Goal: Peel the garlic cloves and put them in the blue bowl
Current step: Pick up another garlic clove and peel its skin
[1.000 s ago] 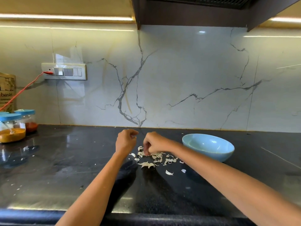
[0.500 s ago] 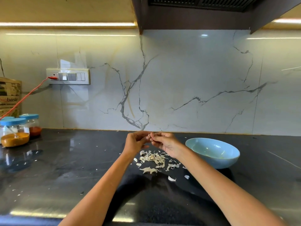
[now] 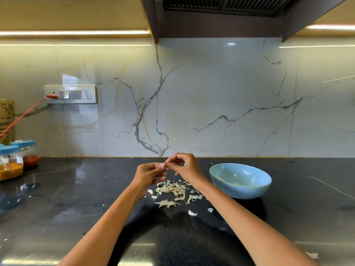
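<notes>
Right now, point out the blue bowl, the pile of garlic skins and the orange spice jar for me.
blue bowl (image 3: pixel 247 191): head view, front outer wall.
pile of garlic skins (image 3: pixel 172 189): head view, middle of the heap on the counter.
orange spice jar (image 3: pixel 9 170): head view, on the orange powder behind the glass.

Countertop (image 3: pixel 76 198): black polished stone, glossy, mirror reflections. Backsplash (image 3: pixel 211 102): white veined marble-look slab, glossy. Blue bowl (image 3: pixel 240 186): smooth glazed ceramic. Garlic skins (image 3: pixel 171 191): thin, papery, matt. Jars (image 3: pixel 11 166): clear plastic, blue lids.
</notes>
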